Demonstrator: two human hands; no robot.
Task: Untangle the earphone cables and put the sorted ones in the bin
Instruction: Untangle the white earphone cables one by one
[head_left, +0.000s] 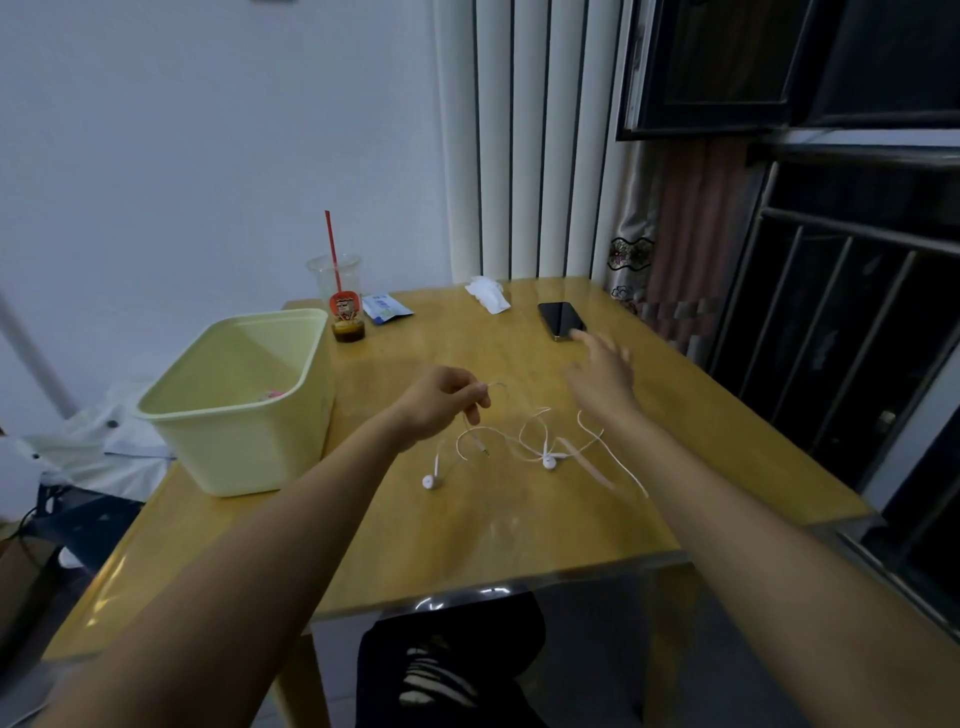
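White earphones (524, 439) lie in loose loops on the wooden table (519, 525), with one earbud at the left (429, 481) and another in the middle (549, 461). My left hand (444, 400) pinches a stretch of the cable just above the table, and the plug end hangs below it. My right hand (602, 376) hovers over the table to the right of the cable, fingers spread, holding nothing. A pale yellow bin (234, 410) stands at the table's left edge, with something pink inside it.
A plastic cup with a red straw (340, 301) stands behind the bin, next to a small blue-and-white packet (385, 307). A crumpled tissue (487, 293) and a black phone (561, 319) lie at the far side. A barred window is on the right.
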